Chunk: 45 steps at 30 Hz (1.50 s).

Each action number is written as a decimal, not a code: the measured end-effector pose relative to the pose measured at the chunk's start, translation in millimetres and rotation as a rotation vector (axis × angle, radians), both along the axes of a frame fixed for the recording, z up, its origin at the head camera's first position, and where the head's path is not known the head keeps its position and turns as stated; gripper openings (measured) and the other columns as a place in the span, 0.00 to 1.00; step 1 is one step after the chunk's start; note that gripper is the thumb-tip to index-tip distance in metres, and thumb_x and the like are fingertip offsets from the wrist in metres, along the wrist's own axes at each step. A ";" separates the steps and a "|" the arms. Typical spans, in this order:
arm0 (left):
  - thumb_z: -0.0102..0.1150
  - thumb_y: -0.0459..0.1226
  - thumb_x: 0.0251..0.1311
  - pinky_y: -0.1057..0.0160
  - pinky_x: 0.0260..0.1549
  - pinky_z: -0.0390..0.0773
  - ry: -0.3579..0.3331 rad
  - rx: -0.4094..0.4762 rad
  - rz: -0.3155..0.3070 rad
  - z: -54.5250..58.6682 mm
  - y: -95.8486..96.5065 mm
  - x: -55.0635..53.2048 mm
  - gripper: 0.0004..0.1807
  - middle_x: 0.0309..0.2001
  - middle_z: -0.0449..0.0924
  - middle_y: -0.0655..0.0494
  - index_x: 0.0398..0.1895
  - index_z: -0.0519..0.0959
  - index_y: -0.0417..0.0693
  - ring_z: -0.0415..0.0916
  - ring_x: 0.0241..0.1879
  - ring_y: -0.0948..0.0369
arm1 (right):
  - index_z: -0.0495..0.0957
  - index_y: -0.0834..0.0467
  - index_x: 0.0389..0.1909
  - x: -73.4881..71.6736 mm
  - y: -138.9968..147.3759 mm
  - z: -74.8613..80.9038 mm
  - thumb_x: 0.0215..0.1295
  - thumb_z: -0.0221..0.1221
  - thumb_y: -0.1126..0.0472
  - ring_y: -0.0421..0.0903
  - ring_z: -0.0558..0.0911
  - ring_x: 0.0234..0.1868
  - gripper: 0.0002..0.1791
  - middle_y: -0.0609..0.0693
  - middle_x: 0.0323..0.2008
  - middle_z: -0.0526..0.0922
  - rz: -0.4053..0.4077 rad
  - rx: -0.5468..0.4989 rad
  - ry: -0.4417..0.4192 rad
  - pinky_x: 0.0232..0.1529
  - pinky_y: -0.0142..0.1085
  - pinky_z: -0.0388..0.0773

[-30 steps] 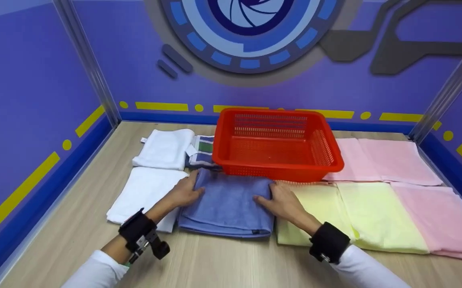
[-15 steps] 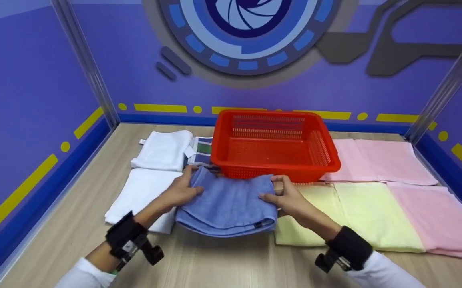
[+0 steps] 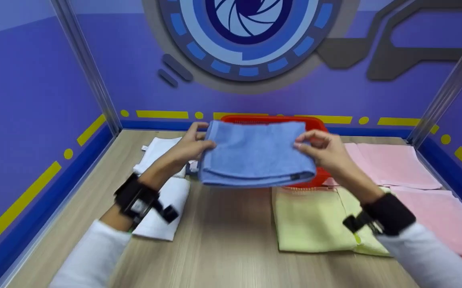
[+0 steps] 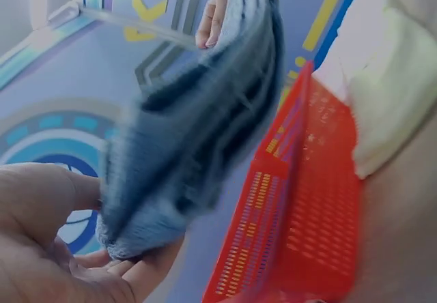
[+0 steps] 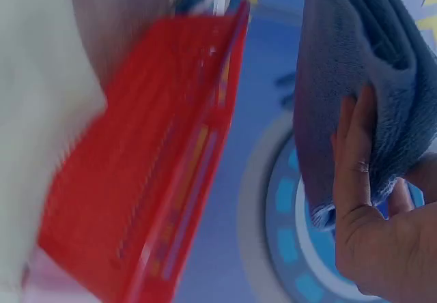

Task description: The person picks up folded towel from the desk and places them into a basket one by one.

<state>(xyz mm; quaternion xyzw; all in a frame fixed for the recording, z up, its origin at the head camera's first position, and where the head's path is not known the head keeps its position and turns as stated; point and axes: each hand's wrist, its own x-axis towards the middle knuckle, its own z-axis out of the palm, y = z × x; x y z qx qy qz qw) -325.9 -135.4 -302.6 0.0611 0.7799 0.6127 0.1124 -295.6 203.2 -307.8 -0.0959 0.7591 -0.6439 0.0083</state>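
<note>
Left hand (image 3: 189,149) and right hand (image 3: 328,151) closed in pinches, you hold the folded blue towel (image 3: 257,151) between them, now lifted clear of the table (image 3: 231,248) with the red basket (image 4: 324,207) beyond, so your grip probably carries it alone.

No word or number can be read. The small dark label (image 3: 295,177) on the near edge, toward the right, of the folded blue terry towel (image 3: 257,150) is too small for reading. Yellow chevron signs (image 4: 150,14) stand on the blue-violet printed wall (image 4: 113,78).
</note>
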 end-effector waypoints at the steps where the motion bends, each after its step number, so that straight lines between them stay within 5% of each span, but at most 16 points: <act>1: 0.53 0.30 0.66 0.63 0.39 0.79 0.001 0.007 0.013 2.8 6.2 -11.3 0.35 0.62 0.70 0.41 0.74 0.53 0.49 0.75 0.47 0.56 | 0.87 0.50 0.40 -10.6 2.8 6.2 0.68 0.66 0.64 0.33 0.80 0.23 0.05 0.38 0.30 0.88 -0.015 0.011 -0.001 0.26 0.26 0.80; 6: 0.50 0.29 0.64 0.65 0.34 0.76 0.016 -0.015 0.078 4.4 32.8 -66.5 0.23 0.51 0.67 0.47 0.60 0.59 0.46 0.71 0.40 0.58 | 0.83 0.65 0.56 -63.4 10.1 20.1 0.70 0.64 0.62 0.33 0.82 0.24 0.17 0.38 0.29 0.86 -0.074 0.176 -0.040 0.28 0.27 0.82; 10: 0.48 0.28 0.65 0.70 0.25 0.67 0.037 -0.110 0.088 -4.7 45.5 -95.0 0.10 0.40 0.64 0.53 0.40 0.60 0.49 0.65 0.32 0.62 | 0.81 0.69 0.57 -90.8 6.6 11.9 0.71 0.62 0.65 0.30 0.76 0.17 0.17 0.39 0.25 0.83 -0.100 0.356 -0.006 0.21 0.24 0.75; 13: 0.43 0.24 0.64 0.71 0.23 0.62 0.039 -0.184 0.079 -10.6 54.3 -109.8 0.08 0.39 0.69 0.53 0.39 0.69 0.43 0.63 0.29 0.64 | 0.83 0.69 0.52 -100.4 1.4 3.0 0.69 0.62 0.69 0.31 0.71 0.16 0.14 0.48 0.25 0.85 -0.130 0.483 0.058 0.19 0.24 0.70; 17: 0.40 0.22 0.62 0.70 0.28 0.66 0.050 -0.327 0.067 -23.5 72.1 -129.0 0.22 0.51 0.82 0.49 0.44 0.86 0.40 0.71 0.39 0.61 | 0.84 0.70 0.49 -105.6 -2.7 -10.7 0.66 0.60 0.72 0.35 0.72 0.20 0.13 0.66 0.40 0.87 -0.164 0.637 0.058 0.22 0.24 0.71; 19: 0.44 0.23 0.63 0.69 0.33 0.68 0.044 -0.401 0.044 -33.1 79.3 -136.5 0.20 0.55 0.83 0.49 0.44 0.88 0.40 0.72 0.44 0.59 | 0.84 0.71 0.50 -105.9 -4.1 -20.4 0.64 0.58 0.73 0.36 0.73 0.23 0.15 0.70 0.48 0.85 -0.152 0.695 0.024 0.24 0.24 0.72; 23: 0.61 0.31 0.64 0.64 0.34 0.68 0.013 -0.497 -0.019 -61.0 85.0 -160.8 0.07 0.43 0.79 0.49 0.40 0.86 0.40 0.70 0.38 0.56 | 0.82 0.72 0.54 -105.4 -3.6 -37.1 0.62 0.53 0.74 0.36 0.76 0.21 0.20 0.71 0.50 0.84 -0.074 0.739 -0.087 0.25 0.26 0.76; 25: 0.65 0.34 0.65 0.65 0.35 0.71 -0.026 -0.523 -0.043 -65.5 88.3 -166.5 0.10 0.42 0.77 0.49 0.46 0.84 0.38 0.71 0.35 0.57 | 0.81 0.72 0.55 -105.9 -1.6 -41.4 0.61 0.50 0.75 0.37 0.75 0.21 0.22 0.72 0.50 0.84 -0.051 0.746 -0.107 0.25 0.27 0.75; 28: 0.62 0.36 0.68 0.67 0.34 0.71 -0.052 -0.599 -0.052 -54.7 95.0 -150.4 0.13 0.43 0.75 0.52 0.52 0.81 0.38 0.69 0.33 0.60 | 0.81 0.72 0.54 -108.0 2.1 -45.2 0.56 0.48 0.75 0.38 0.72 0.22 0.25 0.71 0.51 0.83 -0.063 0.773 -0.084 0.24 0.26 0.70; 30: 0.59 0.33 0.69 0.68 0.30 0.67 -0.053 -0.644 -0.069 -48.3 98.5 -139.9 0.08 0.38 0.71 0.52 0.46 0.79 0.37 0.66 0.30 0.61 | 0.80 0.72 0.55 -108.7 3.0 -47.6 0.55 0.49 0.74 0.40 0.73 0.25 0.25 0.71 0.53 0.82 -0.070 0.769 -0.079 0.25 0.26 0.69; 33: 0.55 0.30 0.69 0.64 0.29 0.60 -0.046 -0.733 -0.134 -50.1 101.8 -139.7 0.03 0.34 0.63 0.52 0.38 0.73 0.38 0.58 0.28 0.59 | 0.80 0.72 0.56 -108.6 3.6 -50.9 0.60 0.53 0.70 0.43 0.77 0.32 0.23 0.71 0.57 0.81 -0.049 0.784 -0.095 0.30 0.27 0.71; 35: 0.55 0.30 0.66 0.63 0.31 0.63 -0.046 -0.749 -0.198 -59.7 100.8 -151.8 0.04 0.36 0.65 0.49 0.38 0.71 0.36 0.60 0.31 0.57 | 0.79 0.73 0.57 -107.9 4.5 -51.9 0.64 0.56 0.66 0.45 0.78 0.34 0.22 0.72 0.58 0.80 -0.026 0.795 -0.108 0.33 0.29 0.74; 37: 0.53 0.31 0.67 0.61 0.39 0.70 -0.056 -0.765 -0.237 -58.2 101.5 -151.5 0.12 0.46 0.71 0.45 0.50 0.72 0.33 0.67 0.40 0.55 | 0.81 0.77 0.42 -109.4 6.2 -51.0 0.67 0.58 0.64 0.44 0.76 0.29 0.17 0.70 0.41 0.85 -0.016 0.817 -0.122 0.31 0.30 0.72; 39: 0.52 0.34 0.70 0.59 0.52 0.73 -0.067 -0.760 -0.246 -50.6 101.9 -145.5 0.22 0.61 0.71 0.43 0.64 0.68 0.33 0.70 0.54 0.52 | 0.76 0.70 0.25 -110.8 7.9 -46.9 0.67 0.59 0.62 0.41 0.69 0.23 0.15 0.59 0.23 0.78 -0.022 0.828 -0.116 0.29 0.31 0.68; 42: 0.49 0.36 0.74 0.57 0.63 0.72 -0.082 -0.769 -0.236 -33.0 103.1 -118.8 0.30 0.75 0.61 0.44 0.76 0.59 0.37 0.65 0.67 0.52 | 0.63 0.58 0.17 -107.4 9.3 -41.4 0.68 0.60 0.60 0.41 0.59 0.20 0.21 0.44 0.17 0.58 -0.027 0.841 -0.100 0.28 0.33 0.62; 45: 0.50 0.37 0.74 0.65 0.47 0.74 -0.037 -0.729 -0.246 -19.6 100.7 -97.9 0.28 0.65 0.70 0.47 0.74 0.63 0.39 0.72 0.52 0.58 | 0.79 0.72 0.27 -95.7 12.4 -28.0 0.70 0.59 0.59 0.48 0.75 0.25 0.19 0.58 0.21 0.79 -0.002 0.867 -0.027 0.33 0.35 0.71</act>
